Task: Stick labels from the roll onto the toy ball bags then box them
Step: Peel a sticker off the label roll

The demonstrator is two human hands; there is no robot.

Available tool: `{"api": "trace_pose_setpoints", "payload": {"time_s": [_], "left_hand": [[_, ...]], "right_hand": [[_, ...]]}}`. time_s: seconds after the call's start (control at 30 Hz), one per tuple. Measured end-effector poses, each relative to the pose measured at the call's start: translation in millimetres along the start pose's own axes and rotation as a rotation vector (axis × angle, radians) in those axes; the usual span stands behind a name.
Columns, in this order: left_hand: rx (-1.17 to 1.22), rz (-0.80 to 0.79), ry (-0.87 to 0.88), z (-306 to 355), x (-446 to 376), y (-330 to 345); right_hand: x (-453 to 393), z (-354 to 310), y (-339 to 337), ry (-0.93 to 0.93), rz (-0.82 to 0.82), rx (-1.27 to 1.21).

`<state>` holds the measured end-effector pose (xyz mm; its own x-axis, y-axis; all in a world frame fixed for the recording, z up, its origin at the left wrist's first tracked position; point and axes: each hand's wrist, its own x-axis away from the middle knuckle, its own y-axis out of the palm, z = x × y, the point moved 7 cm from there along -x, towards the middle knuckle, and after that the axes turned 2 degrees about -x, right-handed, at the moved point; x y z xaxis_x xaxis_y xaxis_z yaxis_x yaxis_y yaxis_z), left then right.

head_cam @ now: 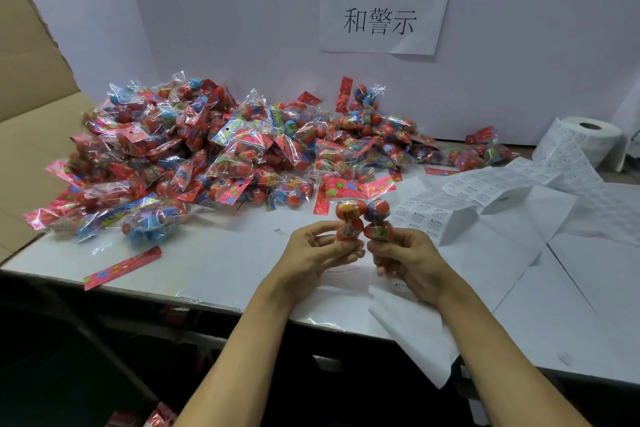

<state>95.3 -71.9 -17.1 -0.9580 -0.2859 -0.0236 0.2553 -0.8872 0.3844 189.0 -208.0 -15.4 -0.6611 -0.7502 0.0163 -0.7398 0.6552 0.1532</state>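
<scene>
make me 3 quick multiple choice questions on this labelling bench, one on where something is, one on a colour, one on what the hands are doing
1. Where is the label roll?
A. far right of the table
B. on the pile of bags
C. in the cardboard box

2. What colour is the loose header strip at the table's near left edge?
A. plain white
B. pink with flowers
C. black

3. What are the left hand and right hand doing?
A. resting flat
B. both holding one toy ball bag
C. tearing the sign

Answers: 1 A, it stands by the right wall. 2 B, its print shows. 3 B, fingers curl round the bag.
</scene>
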Motion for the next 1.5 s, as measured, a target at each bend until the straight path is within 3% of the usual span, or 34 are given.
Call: {"api": "trace_pose_setpoints", "payload": {"time_s": [0.37, 0.73, 0.97, 1.13, 1.5], "left_hand": [[0.117, 0.060, -0.067, -3, -3, -11], [0.213, 0.021, -0.170, -5, -1, -10], [-0.028, 0.009, -0.065, -2, 2, 3], [-0.043, 0.164, 0.031, 1, 4, -3], [-0.096, 0.146, -0.008, 1, 4, -4]], "right_hand": [[0, -2, -2, 0.025, -0.004, -0.104], [-2, 3, -4, 0.080, -0.048, -0.242], [4, -2, 1, -0.054, 0.090, -0.081], [7, 0, 9, -0.050, 0.029, -0.040], [4, 1, 8, -0.027, 0.044, 0.108]]}}
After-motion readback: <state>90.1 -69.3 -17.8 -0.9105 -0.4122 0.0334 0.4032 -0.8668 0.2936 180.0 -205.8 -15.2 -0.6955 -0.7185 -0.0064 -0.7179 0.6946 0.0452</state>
